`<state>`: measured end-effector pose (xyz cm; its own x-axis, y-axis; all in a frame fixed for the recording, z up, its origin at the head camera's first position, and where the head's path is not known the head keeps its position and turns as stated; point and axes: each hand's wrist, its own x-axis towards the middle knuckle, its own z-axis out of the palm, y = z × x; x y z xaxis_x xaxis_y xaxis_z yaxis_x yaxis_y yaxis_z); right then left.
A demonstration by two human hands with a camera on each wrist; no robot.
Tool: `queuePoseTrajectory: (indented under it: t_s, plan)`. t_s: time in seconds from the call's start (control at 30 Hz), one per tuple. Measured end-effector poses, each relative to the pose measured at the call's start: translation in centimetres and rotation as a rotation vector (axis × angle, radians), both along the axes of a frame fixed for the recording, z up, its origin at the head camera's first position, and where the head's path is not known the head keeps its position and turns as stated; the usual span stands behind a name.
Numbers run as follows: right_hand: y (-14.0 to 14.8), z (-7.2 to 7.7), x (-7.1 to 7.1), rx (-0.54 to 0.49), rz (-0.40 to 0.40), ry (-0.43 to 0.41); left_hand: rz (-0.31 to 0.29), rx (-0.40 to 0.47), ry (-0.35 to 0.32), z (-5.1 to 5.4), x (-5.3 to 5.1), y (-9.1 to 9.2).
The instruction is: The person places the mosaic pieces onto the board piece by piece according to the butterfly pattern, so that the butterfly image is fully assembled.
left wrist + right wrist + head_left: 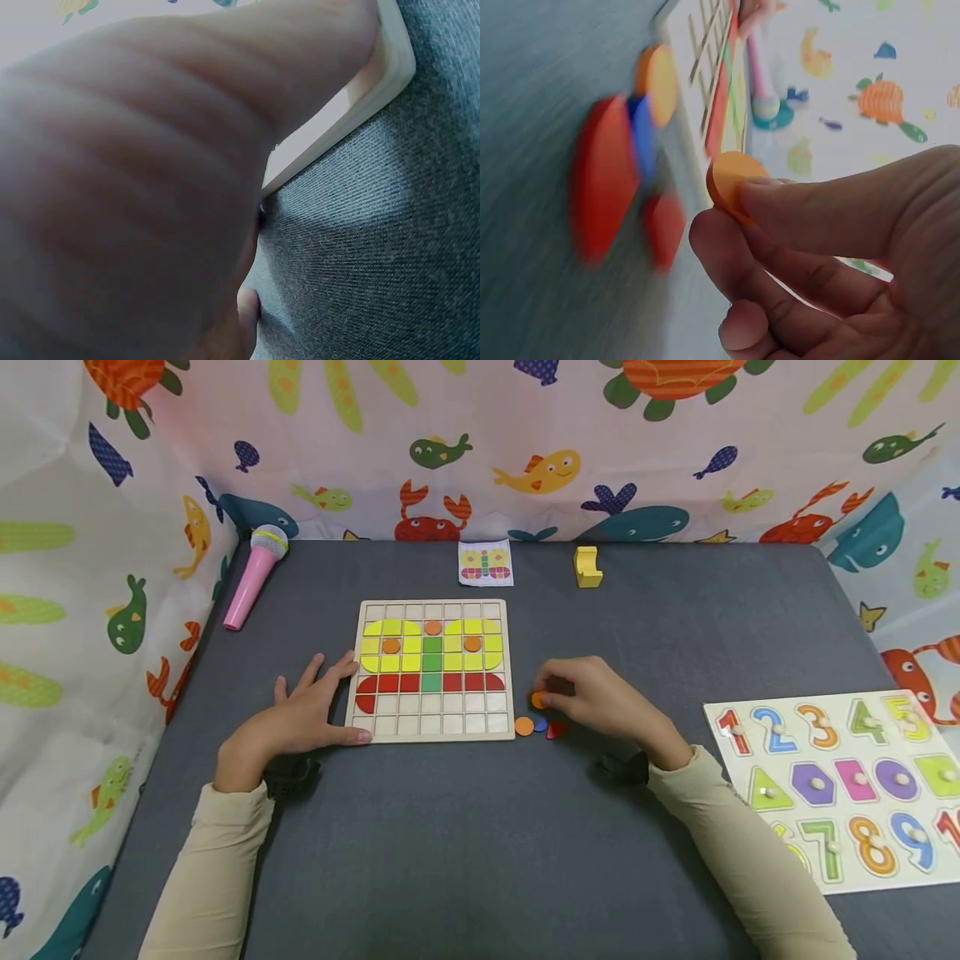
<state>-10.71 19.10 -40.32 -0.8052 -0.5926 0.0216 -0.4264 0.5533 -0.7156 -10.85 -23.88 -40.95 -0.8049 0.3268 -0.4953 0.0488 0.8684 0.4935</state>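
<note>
A square wooden grid board (437, 725) lies on the table. It bears yellow, green, red and orange flat pieces in a butterfly-like pattern, and its lower cells are mostly bare. My left hand (296, 722) rests at its left side, fingers spread along the edge and thumb on the lower left corner. Just right of the board, my right hand (600, 697) pinches an orange disc (731, 176) between thumb and forefinger. Below that hand lie another orange disc (524, 726), a blue piece (540, 724) and red pieces (604, 180).
Behind the board lies a small pattern card (486, 564), with a yellow block (588, 567) to its right. A pink toy microphone (255, 578) is at the back left. At right lies a number-and-shape puzzle board (772, 847). Printed cloth (510, 427) borders the table.
</note>
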Motion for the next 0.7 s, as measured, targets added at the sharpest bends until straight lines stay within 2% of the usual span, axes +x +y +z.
queuePoseTrajectory:
  t_s: [0.2,0.4,0.7]
  plan:
    - [-4.6,0.5,-1.2,-0.044,0.046,-0.015,-0.002,-0.006,-0.002,0.0,-0.1,-0.1]
    - [-9.4,0.3,-2.1,-0.065,0.118,-0.008,-0.004,0.001,-0.002,-0.2,-0.2,-0.1]
    - [-15.5,0.6,-2.8,-0.055,0.19,-0.039,-0.003,-0.01,0.006,-0.3,-0.1,-0.2]
